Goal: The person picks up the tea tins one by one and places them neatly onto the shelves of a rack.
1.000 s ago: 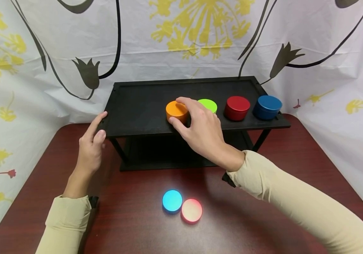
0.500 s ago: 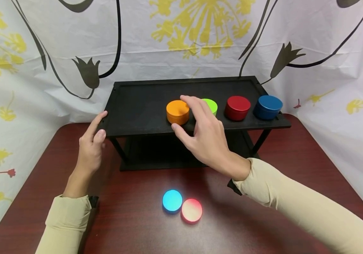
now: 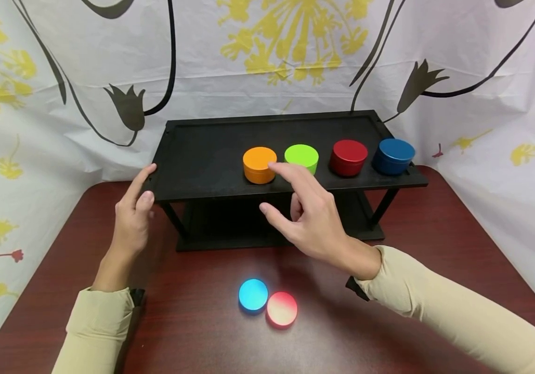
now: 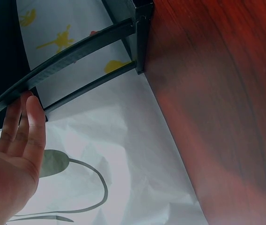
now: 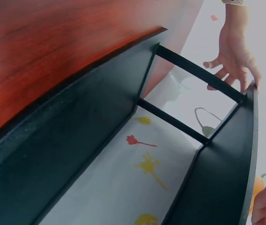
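Note:
My left hand (image 3: pixel 132 218) touches the left end of the black two-tier shelf (image 3: pixel 201 150), its fingers fairly straight in the left wrist view along the shelf's edge. Holding nothing, my right hand (image 3: pixel 311 218) hovers at the front edge of the upper tier, thumb and forefinger spread apart. Its forefinger overlaps the right side of an orange round tin (image 3: pixel 259 167) in the head view. Beside that tin stands a lime green tin (image 3: pixel 301 156), its lower front partly hidden by the hand. A red tin (image 3: pixel 349 158) and a dark blue tin (image 3: pixel 393 157) continue the row to the right.
On the reddish-brown table (image 3: pixel 192 322), in front of the shelf, a light blue round piece (image 3: pixel 253 295) and a pinkish-red one (image 3: pixel 282 310) lie side by side. A white patterned cloth (image 3: pixel 248 78) hangs behind the shelf and along both sides.
My right hand has come off the orange tin and drawn back toward me and slightly right, uncovering more of the green tin. The left hand stays at the shelf's end.

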Tool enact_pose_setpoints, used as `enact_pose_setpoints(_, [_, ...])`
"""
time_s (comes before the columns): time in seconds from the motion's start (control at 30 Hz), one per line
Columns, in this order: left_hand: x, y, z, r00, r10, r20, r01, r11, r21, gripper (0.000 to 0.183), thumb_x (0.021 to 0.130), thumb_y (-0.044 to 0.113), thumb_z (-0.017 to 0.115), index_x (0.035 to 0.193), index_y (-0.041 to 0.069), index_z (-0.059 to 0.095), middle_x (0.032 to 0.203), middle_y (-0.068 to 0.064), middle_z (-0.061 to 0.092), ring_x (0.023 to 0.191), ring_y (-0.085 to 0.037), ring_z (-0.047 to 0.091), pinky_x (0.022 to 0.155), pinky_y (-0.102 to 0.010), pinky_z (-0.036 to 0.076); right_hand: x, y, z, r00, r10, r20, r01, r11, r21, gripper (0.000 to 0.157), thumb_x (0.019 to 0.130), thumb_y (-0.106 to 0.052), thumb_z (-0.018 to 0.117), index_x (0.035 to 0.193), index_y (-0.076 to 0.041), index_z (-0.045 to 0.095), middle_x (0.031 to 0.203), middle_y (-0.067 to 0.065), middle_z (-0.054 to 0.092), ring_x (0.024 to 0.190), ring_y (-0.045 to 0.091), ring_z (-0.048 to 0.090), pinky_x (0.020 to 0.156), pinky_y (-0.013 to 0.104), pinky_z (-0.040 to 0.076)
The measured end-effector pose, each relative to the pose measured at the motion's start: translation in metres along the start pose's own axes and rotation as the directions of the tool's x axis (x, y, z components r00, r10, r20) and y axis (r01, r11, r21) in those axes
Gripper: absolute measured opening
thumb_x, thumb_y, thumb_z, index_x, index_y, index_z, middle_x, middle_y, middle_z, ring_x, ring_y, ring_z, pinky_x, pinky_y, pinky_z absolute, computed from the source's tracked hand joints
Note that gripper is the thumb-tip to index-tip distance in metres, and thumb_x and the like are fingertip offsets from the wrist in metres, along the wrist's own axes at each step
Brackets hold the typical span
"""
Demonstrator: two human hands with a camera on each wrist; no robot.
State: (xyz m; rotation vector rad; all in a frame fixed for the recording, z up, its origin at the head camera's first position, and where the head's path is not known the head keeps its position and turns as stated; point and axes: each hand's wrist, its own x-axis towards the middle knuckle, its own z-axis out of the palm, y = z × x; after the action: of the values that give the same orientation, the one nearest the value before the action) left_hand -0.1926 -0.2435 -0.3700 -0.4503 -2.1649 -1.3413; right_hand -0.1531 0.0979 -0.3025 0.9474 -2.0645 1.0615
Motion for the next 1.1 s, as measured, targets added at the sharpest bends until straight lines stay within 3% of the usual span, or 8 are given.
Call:
enact_pose_setpoints(0.33, [0.000,0.001,0.000,1.000,-0.001,0.005,0.002,1.000,-0.015,0.048,0.099,0.021,0.043,0.147,0.019,0.052,0.061,0.001,0.035,0.050,-0.010,0.037,0.053,-0.023,0.036,-0.024,-0.001,-0.004,0.993,0.019,0.116,-0.033,0.992,0.118,0.060,0.082,-0.011,0.078,0.137,-0.007,0.056,0.125,0.008,0.060,0.050,0.001,0.038,0.048,0.016,0.035])
enact_pose_setpoints(0.67, [0.000,-0.001,0.001,1.000,-0.002,0.006,0.002,1.000,-0.018,0.048,0.099,0.021,0.043,0.147,0.018,0.052,0.061,0.002,0.035,0.049,-0.010,0.036,0.053,-0.023,0.035,-0.052,0.003,-0.007,0.964,0.074,0.255,-0.129,0.971,0.204,0.063,0.081,-0.008,0.080,0.138,-0.009,0.055,0.129,0.005,0.058,0.052,0.002,0.041,0.049,0.018,0.039])
enact_pose_setpoints(0.93, [0.001,0.000,0.002,1.000,0.004,0.004,-0.004,1.000,-0.006,0.049,0.099,0.021,0.042,0.147,0.019,0.052,0.060,0.002,0.034,0.049,-0.010,0.035,0.053,-0.023,0.035,-0.071,0.008,-0.010,0.937,0.123,0.327,-0.197,0.959,0.205,0.062,0.082,-0.011,0.080,0.139,-0.013,0.055,0.131,0.004,0.058,0.054,0.001,0.042,0.051,0.020,0.040])
enact_pose_setpoints(1.1, [0.000,0.001,0.002,1.000,0.000,0.000,0.000,1.000,-0.009,0.048,0.100,0.022,0.043,0.147,0.020,0.052,0.059,0.002,0.034,0.049,-0.010,0.036,0.053,-0.023,0.035,-0.077,0.010,-0.010,0.929,0.119,0.351,-0.196,0.961,0.192,0.060,0.085,-0.016,0.079,0.140,-0.015,0.055,0.131,0.002,0.058,0.059,0.004,0.044,0.053,0.020,0.041])
